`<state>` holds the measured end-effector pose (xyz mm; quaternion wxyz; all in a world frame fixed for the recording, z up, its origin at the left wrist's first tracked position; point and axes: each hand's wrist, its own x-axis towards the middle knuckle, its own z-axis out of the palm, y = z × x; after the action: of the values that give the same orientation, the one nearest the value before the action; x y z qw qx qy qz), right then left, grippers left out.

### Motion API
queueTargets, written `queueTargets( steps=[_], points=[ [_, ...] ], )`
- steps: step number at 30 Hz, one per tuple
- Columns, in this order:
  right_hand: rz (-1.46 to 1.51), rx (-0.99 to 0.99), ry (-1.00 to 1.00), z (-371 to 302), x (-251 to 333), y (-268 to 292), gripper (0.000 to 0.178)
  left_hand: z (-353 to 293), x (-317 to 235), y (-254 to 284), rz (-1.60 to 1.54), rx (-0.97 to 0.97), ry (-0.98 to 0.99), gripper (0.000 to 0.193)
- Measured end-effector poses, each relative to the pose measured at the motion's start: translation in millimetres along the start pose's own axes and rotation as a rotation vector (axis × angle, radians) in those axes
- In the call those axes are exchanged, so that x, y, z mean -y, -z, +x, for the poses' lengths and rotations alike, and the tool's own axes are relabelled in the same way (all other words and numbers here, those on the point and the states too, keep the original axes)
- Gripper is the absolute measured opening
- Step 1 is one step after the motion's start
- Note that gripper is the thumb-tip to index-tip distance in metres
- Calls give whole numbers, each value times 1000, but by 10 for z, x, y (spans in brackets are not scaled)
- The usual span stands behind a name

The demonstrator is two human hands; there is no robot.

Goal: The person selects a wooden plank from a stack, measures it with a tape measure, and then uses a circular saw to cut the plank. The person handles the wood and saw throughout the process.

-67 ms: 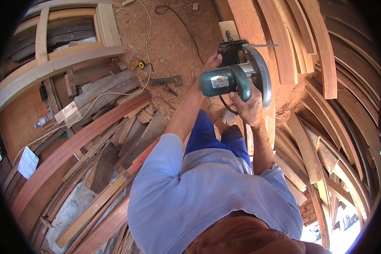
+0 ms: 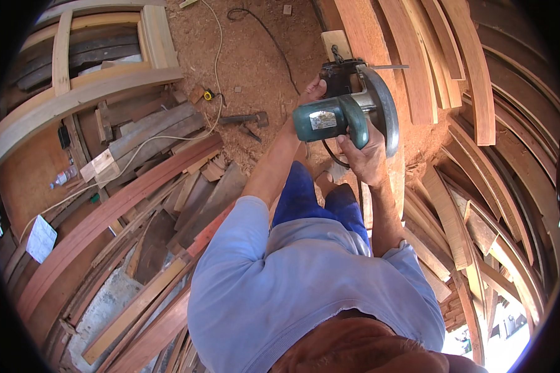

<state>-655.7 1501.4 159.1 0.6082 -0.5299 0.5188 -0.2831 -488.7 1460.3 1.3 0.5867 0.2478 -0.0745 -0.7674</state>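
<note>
A circular saw (image 2: 319, 121) with a green motor housing and a dark curved blade guard is in front of me, over a long reddish plank (image 2: 362, 28). My right hand (image 2: 369, 158) is wrapped round its rear handle. On the far side of the motor, my left hand (image 2: 313, 91) has its fingers curled against the saw's dark front part; some of them are hidden. A thin metal strip sticks out to the right of the saw. Just beyond it lies a small pale wood block (image 2: 333, 42) at the plank's left edge.
Curved boards (image 2: 479, 81) lie stacked on the right. Piled timber (image 2: 168, 140) and a wooden frame (image 2: 62, 50) fill the left. A hammer (image 2: 246, 119), a yellow tape measure (image 2: 208, 95), a pale cord (image 2: 219, 56) and a dark cord (image 2: 274, 40) lie on the sawdust-covered ground.
</note>
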Motion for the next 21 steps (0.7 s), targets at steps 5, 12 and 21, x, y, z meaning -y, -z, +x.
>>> queueTargets(
  steps=[5,12,21],
  points=[
    [11,-4,3,79,-19,-13,15,89,-31,74,23,23,-15,34],
    [-17,-6,40,284,-60,12,16,258,-152,114,33,53,6,43],
    [21,-4,-48,390,21,-3,25,319,-273,16,45,54,-13,47]
  ],
)
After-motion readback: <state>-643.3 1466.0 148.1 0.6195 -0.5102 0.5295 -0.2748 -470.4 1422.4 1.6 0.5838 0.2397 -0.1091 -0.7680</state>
